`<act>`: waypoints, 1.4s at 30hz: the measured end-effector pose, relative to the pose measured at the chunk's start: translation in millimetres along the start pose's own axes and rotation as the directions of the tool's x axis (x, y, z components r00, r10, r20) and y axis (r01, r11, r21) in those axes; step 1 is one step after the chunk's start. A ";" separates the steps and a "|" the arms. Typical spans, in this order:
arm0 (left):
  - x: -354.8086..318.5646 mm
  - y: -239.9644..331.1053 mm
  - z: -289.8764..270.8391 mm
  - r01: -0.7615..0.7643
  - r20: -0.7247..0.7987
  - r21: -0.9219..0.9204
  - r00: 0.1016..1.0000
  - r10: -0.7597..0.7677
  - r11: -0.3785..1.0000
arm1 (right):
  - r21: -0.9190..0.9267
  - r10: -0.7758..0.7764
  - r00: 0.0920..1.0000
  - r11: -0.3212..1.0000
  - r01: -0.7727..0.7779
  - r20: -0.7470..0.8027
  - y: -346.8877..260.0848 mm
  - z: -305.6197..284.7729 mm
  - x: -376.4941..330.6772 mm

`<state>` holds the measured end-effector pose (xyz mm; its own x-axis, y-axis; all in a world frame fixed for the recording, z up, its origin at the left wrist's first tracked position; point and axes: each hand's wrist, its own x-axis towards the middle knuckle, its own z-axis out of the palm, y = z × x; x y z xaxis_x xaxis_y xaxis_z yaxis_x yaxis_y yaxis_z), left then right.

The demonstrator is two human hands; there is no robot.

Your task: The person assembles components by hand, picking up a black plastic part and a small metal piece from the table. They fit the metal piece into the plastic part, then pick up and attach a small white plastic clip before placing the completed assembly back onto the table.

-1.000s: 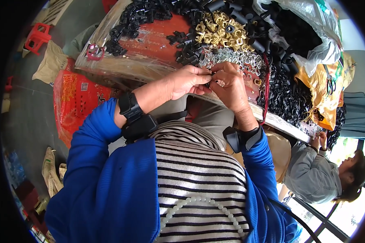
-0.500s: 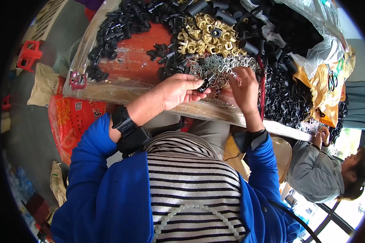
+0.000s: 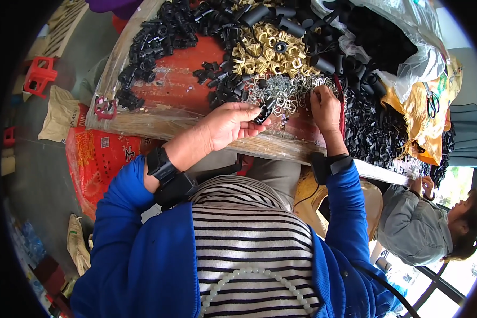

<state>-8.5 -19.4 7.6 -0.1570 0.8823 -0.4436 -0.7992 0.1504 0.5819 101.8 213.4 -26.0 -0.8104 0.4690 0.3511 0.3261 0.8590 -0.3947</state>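
Between thumb and fingers, my left hand (image 3: 233,124) grips a small black plastic part (image 3: 264,112) above the table's near edge. My right hand (image 3: 326,109) is at the right side of a pile of bent silver metal clips (image 3: 286,95), its fingers curled together with the tips at the pile. Whatever those fingertips pinch is too small to make out. Behind the clips lies a heap of brass-coloured metal pieces (image 3: 265,50). Small black plastic pieces (image 3: 222,85) lie left of the clips.
Black fittings (image 3: 159,42) cover the far left of the red table (image 3: 183,79). Black cylinders (image 3: 291,27) lie at the back. A red divider (image 3: 343,116) borders more black pieces (image 3: 376,127) on the right. Another person (image 3: 418,222) works at the far right; scissors (image 3: 432,100) lie on yellow sacking.
My right hand has moved from hovering with spread fingers over the clips to the pile's right side, its fingers now curled together. My left hand keeps the black part, shifted slightly nearer and left.
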 end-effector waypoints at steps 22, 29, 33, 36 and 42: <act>-7.2 2.8 35.1 -0.396 0.049 -0.207 0.909 0.414 0.894 | 0.876 0.206 0.853 -0.055 -0.479 0.479 -108.4 -39.0 -24.9; 16.7 9.4 29.1 -0.414 0.048 -0.274 0.896 0.442 0.868 | 0.881 0.195 0.890 0.163 -0.444 0.413 -99.2 -21.0 -14.2; 26.7 12.7 21.6 -0.410 0.050 -0.280 0.897 0.439 0.868 | 0.823 0.110 0.852 0.223 -0.523 0.512 -90.1 -18.4 -8.2; 29.8 13.4 19.8 -0.413 0.112 -0.287 0.881 0.459 0.864 | 0.825 0.131 0.843 0.173 -0.537 0.521 -86.7 -20.7 -4.5; 26.8 7.7 16.3 -0.373 0.095 -0.297 0.905 0.416 0.879 | 0.846 0.111 0.853 0.120 -0.520 0.509 -87.8 -27.5 -4.3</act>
<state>-9.4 12.6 11.3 -0.4190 0.9030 -0.0947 -0.8163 -0.3290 0.4748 90.0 141.6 30.5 -0.9033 0.3908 -0.1767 0.0492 -0.3149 -0.9478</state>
